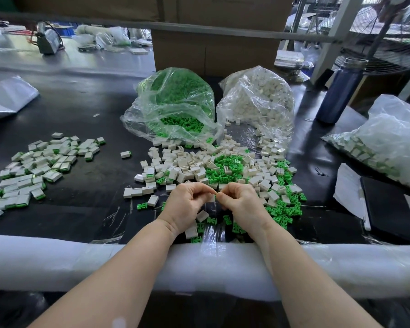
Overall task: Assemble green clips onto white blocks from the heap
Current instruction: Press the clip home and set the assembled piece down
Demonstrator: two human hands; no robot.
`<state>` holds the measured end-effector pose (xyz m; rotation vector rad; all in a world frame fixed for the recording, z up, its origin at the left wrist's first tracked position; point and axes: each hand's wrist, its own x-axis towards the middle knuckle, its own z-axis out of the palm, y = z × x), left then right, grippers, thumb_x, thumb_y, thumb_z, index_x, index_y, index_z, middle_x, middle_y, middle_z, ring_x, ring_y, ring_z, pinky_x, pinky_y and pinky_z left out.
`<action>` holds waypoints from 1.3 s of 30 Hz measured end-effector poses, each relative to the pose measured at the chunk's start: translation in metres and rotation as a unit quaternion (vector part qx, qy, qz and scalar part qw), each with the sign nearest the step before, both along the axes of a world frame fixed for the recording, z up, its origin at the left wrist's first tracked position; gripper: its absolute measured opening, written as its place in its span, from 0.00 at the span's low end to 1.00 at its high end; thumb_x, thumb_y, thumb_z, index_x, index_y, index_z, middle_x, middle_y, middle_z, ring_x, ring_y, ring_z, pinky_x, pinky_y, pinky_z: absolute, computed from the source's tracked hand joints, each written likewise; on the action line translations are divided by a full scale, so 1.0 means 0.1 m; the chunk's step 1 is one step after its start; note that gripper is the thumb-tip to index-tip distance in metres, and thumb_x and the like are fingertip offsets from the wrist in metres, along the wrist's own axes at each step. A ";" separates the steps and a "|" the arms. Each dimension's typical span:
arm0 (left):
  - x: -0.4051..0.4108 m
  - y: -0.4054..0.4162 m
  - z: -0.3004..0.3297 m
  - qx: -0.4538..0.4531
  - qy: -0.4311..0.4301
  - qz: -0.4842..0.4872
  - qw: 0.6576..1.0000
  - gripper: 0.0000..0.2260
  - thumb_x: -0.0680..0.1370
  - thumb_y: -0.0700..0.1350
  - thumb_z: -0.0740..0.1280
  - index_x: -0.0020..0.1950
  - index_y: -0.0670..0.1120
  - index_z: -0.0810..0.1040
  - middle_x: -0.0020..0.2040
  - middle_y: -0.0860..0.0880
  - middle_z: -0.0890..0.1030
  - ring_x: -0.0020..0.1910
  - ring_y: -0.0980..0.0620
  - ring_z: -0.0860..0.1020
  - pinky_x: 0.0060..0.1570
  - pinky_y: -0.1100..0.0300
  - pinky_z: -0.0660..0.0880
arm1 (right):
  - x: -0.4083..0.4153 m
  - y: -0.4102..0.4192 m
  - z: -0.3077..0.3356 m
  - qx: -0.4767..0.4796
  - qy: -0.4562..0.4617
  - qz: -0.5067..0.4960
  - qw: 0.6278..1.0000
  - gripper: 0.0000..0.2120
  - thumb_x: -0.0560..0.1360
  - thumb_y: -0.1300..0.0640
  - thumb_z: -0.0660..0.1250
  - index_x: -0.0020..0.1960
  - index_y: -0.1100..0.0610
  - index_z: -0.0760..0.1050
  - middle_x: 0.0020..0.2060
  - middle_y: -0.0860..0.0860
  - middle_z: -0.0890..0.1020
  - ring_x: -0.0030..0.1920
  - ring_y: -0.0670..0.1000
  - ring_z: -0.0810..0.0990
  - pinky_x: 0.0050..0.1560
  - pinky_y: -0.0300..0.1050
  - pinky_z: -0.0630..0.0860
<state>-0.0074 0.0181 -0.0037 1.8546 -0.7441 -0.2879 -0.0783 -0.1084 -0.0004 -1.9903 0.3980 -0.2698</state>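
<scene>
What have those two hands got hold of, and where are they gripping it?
The left hand and right hand pinch a small piece between their fingertips. Only a white-and-green sliver shows, so which part they grip cannot be told.

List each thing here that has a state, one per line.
Left hand: fingers curled, pinching a small part.
Right hand: fingers curled, pinching at the same spot.
Bag of green clips: open, spilling.
Bag of white blocks: open, spilling.
Finished pile: clips fitted.
Blue bottle: upright, capped.
</scene>
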 end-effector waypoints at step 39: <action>0.04 -0.02 -0.06 0.110 -0.043 -0.007 0.993 0.05 0.78 0.47 0.63 0.45 0.50 0.79 0.40 0.47 0.81 0.42 0.46 0.78 0.49 0.47 0.74 | 0.01 0.00 -0.03 0.013 -0.035 -0.038 0.999 0.13 0.75 0.62 0.67 0.33 0.53 0.74 0.26 0.45 0.75 0.28 0.42 0.72 0.34 0.38 0.70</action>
